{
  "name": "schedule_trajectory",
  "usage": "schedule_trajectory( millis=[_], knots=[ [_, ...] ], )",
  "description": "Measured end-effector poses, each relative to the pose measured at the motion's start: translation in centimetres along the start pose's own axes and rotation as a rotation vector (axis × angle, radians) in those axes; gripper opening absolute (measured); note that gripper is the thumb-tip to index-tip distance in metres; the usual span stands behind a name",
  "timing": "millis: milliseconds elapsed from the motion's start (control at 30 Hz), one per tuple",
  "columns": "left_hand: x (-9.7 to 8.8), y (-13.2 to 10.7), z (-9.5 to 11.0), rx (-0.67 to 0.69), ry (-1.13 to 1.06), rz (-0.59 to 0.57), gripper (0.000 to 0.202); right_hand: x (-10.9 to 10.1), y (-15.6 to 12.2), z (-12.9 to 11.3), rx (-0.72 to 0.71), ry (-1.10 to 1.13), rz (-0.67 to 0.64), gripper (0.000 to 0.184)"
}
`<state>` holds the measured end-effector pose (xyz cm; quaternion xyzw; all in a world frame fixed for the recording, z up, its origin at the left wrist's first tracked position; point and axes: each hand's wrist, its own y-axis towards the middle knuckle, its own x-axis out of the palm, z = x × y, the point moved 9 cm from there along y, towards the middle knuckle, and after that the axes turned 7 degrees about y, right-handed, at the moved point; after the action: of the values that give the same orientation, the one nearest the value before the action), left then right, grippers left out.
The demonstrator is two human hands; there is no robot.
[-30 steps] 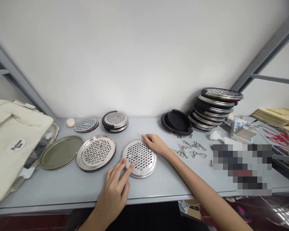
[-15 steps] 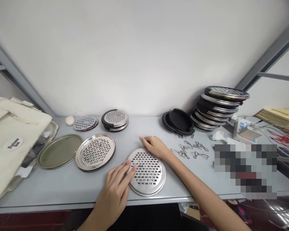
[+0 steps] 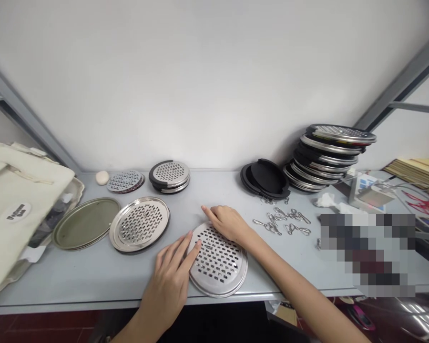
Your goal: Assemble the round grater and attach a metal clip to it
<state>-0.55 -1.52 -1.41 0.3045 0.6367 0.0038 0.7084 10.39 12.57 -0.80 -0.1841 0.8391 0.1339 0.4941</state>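
A round metal grater plate [image 3: 218, 267] with rows of slots lies near the table's front edge, on or in a slightly wider metal rim. My left hand [image 3: 171, 271] rests at its left side, fingers stretched and spread, with fingertips touching the slotted face near the edge. Across the plate's far right edge lies my right hand [image 3: 229, 223], fingers curled down against it and thumb sticking out to the left. Those curled fingertips are hidden. Left of my left hand, a slotted plate sits in a silver tray [image 3: 140, 224], beside an olive green round lid [image 3: 87, 223].
Two short stacks of slotted discs [image 3: 170, 175] [image 3: 126, 182] and a whitish lump [image 3: 102, 178] stand at the back. Black round trays [image 3: 264, 178], a tall leaning stack [image 3: 329, 159] and several wire clips [image 3: 282, 220] are right. A cream bag [image 3: 25, 205] stands left.
The grater plate has turned slightly clockwise, so its slot rows now slope down to the right. My right hand has shifted a little left and down over its edge.
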Motion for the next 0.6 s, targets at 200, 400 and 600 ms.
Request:
schedule_trajectory(
  millis=[200,400,600],
  knots=[
    [0.7,-0.2,-1.3,-0.138,0.018,-0.029,0.067,-1.2,0.3,1.1,0.001,0.012,0.085,0.052],
    [0.4,-0.7,-1.4,-0.158,-0.064,0.005,0.066,-1.7,0.3,1.0,-0.067,0.031,0.204,0.037],
    [0.1,-0.8,-0.5,-0.070,-0.135,-0.003,0.063,-1.1,0.2,0.0,-0.195,-0.041,0.291,0.031]
  ],
)
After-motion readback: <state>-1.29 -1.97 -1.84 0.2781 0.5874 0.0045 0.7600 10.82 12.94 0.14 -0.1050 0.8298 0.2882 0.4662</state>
